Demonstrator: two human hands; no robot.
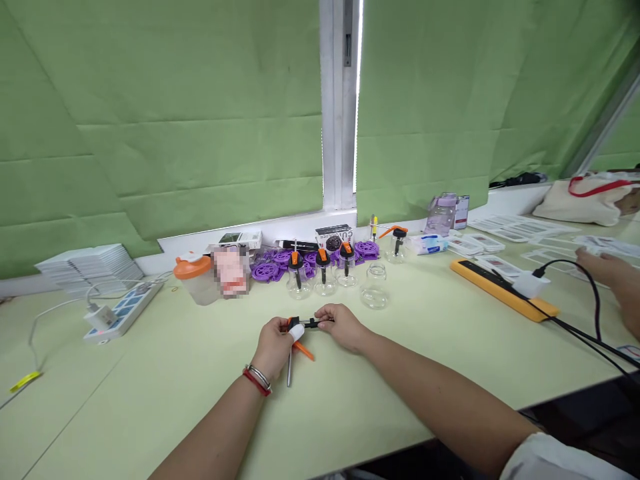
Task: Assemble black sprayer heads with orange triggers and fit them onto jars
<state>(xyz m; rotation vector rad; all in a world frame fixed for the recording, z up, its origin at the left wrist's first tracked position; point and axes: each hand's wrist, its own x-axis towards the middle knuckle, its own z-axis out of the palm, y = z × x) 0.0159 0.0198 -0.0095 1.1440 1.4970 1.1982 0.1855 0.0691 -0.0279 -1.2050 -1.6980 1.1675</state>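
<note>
Over the table, my left hand (275,347) grips a black-and-orange jar top (294,323). An orange lever (303,351) and a thin metal rod (289,370) stick out from it towards me. The thumb of this hand has a white covering. My right hand (343,327) pinches the far end of the black stem (311,323), which points right from the top. Just behind stands an open glass jar (375,287) without a top. To its left are glass jars fitted with similar tops, such as one jar (299,283).
Purple plastic parts (267,267) lie behind the jars. Another topped jar (397,248) stands farther right. A white power strip (123,313) is at left, an orange one (500,290) with cables at right. Another person's hand (607,270) rests over sheets at far right.
</note>
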